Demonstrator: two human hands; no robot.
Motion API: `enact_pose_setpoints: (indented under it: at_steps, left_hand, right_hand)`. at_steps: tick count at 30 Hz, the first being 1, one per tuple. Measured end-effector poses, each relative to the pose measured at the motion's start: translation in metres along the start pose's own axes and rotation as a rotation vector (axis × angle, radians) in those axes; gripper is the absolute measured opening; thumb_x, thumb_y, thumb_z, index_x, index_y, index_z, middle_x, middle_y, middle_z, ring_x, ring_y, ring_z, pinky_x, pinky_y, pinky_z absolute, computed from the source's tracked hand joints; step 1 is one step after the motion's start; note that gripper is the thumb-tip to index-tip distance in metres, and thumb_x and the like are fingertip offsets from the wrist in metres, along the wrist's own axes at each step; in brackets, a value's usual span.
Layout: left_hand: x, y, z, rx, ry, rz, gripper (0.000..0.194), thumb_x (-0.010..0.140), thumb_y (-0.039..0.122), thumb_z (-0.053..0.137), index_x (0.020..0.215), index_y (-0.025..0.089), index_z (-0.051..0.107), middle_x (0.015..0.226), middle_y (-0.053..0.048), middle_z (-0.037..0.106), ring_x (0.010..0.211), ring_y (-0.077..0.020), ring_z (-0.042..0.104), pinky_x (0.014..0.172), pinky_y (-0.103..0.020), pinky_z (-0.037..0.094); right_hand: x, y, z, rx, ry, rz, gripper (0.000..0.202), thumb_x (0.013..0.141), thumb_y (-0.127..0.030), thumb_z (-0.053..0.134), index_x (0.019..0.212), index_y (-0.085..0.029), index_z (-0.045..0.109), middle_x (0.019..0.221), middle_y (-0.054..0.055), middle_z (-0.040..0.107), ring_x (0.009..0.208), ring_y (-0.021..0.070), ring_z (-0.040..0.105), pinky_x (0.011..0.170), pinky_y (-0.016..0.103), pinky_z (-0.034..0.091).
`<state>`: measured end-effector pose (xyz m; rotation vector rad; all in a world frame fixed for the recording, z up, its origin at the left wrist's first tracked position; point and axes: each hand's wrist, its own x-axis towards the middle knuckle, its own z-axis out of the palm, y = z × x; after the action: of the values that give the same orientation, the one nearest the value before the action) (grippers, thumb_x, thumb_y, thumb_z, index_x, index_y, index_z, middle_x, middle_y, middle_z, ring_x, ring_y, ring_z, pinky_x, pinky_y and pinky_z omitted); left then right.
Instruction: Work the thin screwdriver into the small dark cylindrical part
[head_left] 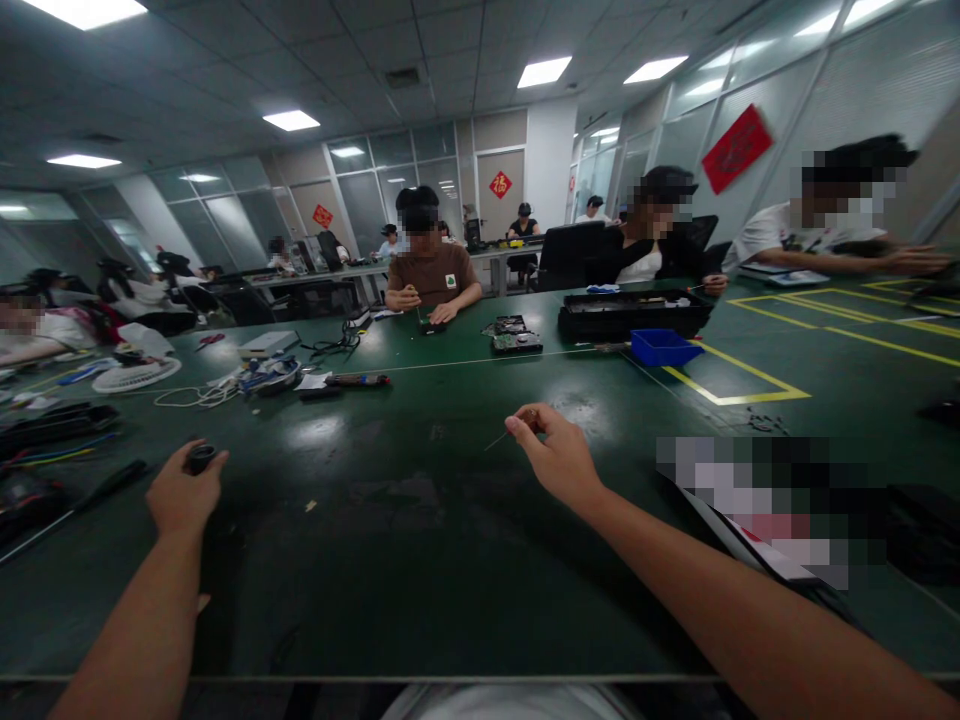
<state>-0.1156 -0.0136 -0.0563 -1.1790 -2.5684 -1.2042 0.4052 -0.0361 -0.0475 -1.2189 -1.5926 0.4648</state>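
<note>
My left hand [185, 488] is closed round a small black cylindrical part [200, 458], held between thumb and fingers over the left of the green table [390, 600]. To the right of the middle, my right hand [553, 448] pinches a small screwdriver [496, 440]; its thin shaft points down and to the left, and its handle is mostly covered by my fingers. The two hands are wide apart, with bare table surface between them. A small pale scrap [310, 505] lies on the table right of my left hand.
Across the table a person in brown [431, 275] works on a small device. A blue bin [664, 347], a black casing [634, 316] and circuit parts [516, 335] stand farther back. Cables [202, 392] and tools lie left; a blurred flat item [772, 520] lies right.
</note>
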Motion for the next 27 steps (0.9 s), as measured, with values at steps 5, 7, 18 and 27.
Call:
enact_pose_setpoints:
  at_steps: [5, 7, 18, 27]
  left_hand:
    - [-0.003, 0.004, -0.002, 0.008, 0.004, 0.024, 0.056, 0.08, 0.046, 0.067, 0.128, 0.019, 0.064, 0.13, -0.013, 0.066, 0.123, -0.0346, 0.059, 0.106, -0.047, 0.044]
    - [-0.004, 0.007, -0.002, 0.014, 0.015, 0.032, 0.053, 0.08, 0.046, 0.066, 0.126, 0.019, 0.064, 0.125, -0.012, 0.068, 0.12, -0.0343, 0.061, 0.104, -0.047, 0.045]
    - [-0.006, 0.012, 0.002, 0.066, -0.066, 0.092, 0.057, 0.085, 0.048, 0.06, 0.132, 0.016, 0.061, 0.127, -0.014, 0.066, 0.117, -0.0336, 0.062, 0.103, -0.045, 0.046]
    - [-0.007, 0.019, 0.001, 0.077, -0.105, 0.089, 0.061, 0.086, 0.046, 0.064, 0.137, 0.014, 0.056, 0.129, -0.014, 0.065, 0.118, -0.0313, 0.062, 0.102, -0.042, 0.046]
  right_hand:
    - [0.0, 0.0, -0.001, -0.001, -0.008, 0.007, 0.027, 0.093, -0.048, 0.058, 0.086, -0.023, 0.065, 0.075, 0.003, 0.069, 0.071, 0.0212, 0.065, 0.065, 0.033, 0.046]
    - [0.0, 0.001, -0.001, -0.011, -0.007, 0.006, 0.028, 0.093, -0.049, 0.058, 0.085, -0.023, 0.064, 0.075, 0.003, 0.069, 0.071, 0.0209, 0.064, 0.064, 0.033, 0.046]
    - [0.0, 0.004, 0.001, -0.013, -0.012, 0.016, 0.029, 0.093, -0.049, 0.058, 0.083, -0.022, 0.064, 0.074, 0.003, 0.068, 0.07, 0.0206, 0.064, 0.064, 0.033, 0.045]
    - [0.0, 0.005, 0.002, -0.009, -0.024, 0.015, 0.029, 0.093, -0.049, 0.057, 0.084, -0.022, 0.065, 0.074, 0.003, 0.069, 0.071, 0.0209, 0.065, 0.065, 0.033, 0.045]
